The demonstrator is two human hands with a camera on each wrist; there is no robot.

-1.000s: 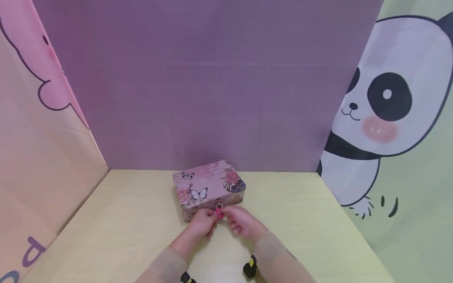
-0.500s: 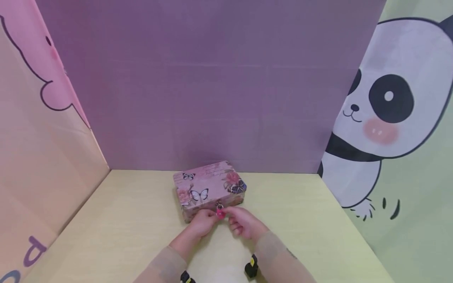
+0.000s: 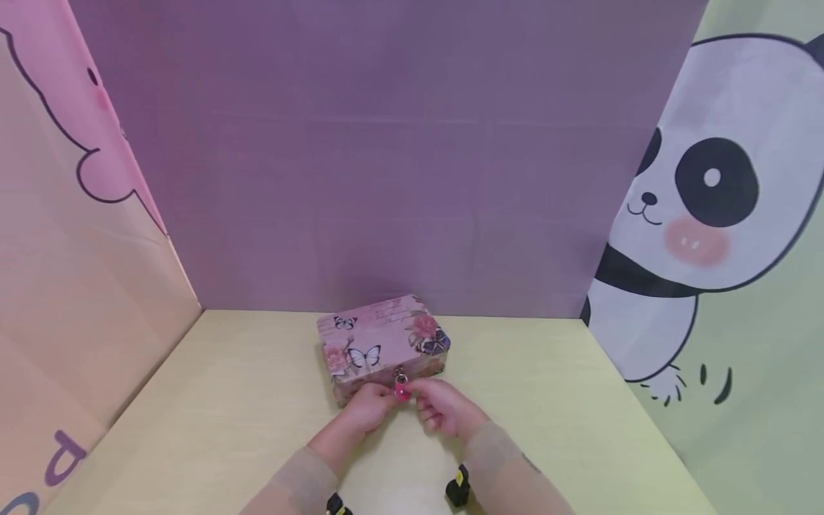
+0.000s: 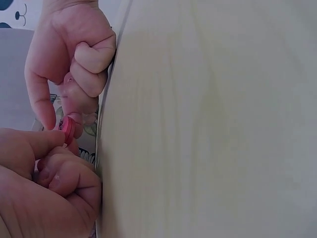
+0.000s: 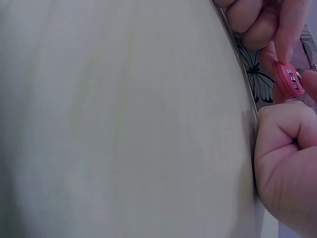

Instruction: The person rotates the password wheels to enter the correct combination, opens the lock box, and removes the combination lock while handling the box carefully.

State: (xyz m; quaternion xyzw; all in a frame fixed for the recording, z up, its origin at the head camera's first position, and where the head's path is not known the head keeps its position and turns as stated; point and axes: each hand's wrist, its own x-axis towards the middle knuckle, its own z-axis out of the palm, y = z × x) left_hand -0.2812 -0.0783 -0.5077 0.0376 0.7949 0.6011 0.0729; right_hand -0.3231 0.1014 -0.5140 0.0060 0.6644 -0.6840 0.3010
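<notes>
My bench here is a pale yellow, flat-topped bench (image 3: 206,415) with faint wood-grain streaks. Sitting right on it, towards the back, is a pink rectangular box (image 3: 389,330) with butterflies and roses, kinda askew to me.

On the table (image 3: 225,400), the box (image 3: 383,336) stands before the back wall (image 3: 386,157), the padlock (image 5: 289,79) at its front.

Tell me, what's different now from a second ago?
Very little: box and backdrop slid slightly right and down together in the head view, likely camera motion. The curled fingers of the left hand no longer show below it there. Nothing was let go: it and the right hand stay at the pink lock, box closed.
</notes>
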